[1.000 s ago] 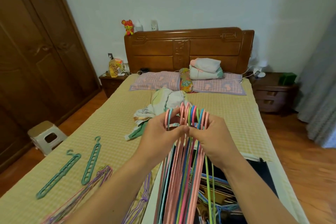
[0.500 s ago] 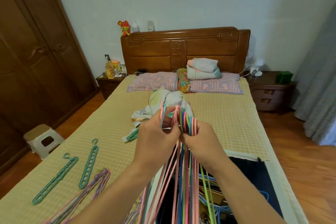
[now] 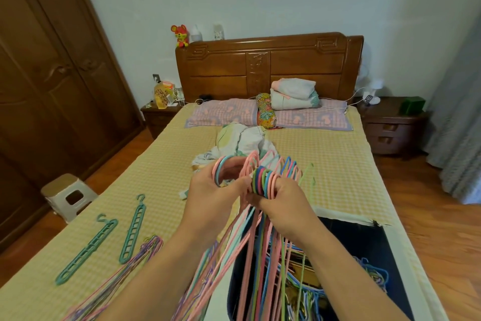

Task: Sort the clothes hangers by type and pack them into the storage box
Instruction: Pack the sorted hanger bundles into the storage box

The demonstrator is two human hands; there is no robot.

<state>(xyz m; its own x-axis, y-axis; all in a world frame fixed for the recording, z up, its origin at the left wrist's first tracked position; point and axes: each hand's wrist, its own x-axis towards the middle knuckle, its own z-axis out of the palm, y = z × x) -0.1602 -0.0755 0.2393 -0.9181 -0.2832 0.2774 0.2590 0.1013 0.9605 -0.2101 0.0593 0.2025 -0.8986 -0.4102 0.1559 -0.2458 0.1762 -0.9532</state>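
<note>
You stand at the foot of a bed point(image 3: 325, 159) covered in a yellow checked sheet, both arms reaching forward over it. Your left hand point(image 3: 210, 190) and right hand point(image 3: 283, 195) meet in front of you, holding up a thick bundle of thin hangers point(image 3: 260, 237) in pink, blue and green. Your left fingers curl round a few pink and blue hooks, drawn slightly apart from the rest. Your right fingers curl round the main cluster of hooks, which are stacked tightly side by side. The long wires of the hangers trail down between your forearms.

Below them, at the near right edge of the bed, sits the dark box point(image 3: 364, 247), open. More thin hangers already lie inside it, tangled at the bottom.

On the sheet to your left lie 2 teal slotted hangers point(image 3: 112, 240), side by side and apart from the bundle. Just beside them, a loose pile point(image 3: 135, 263) of pale purple and pink hangers runs toward the near edge.

Judging by this, sorting is partly done: types lie in separate groups, some are boxed, but the bundle in your hands, the teal pair and the loose pile are not yet packed.
</note>
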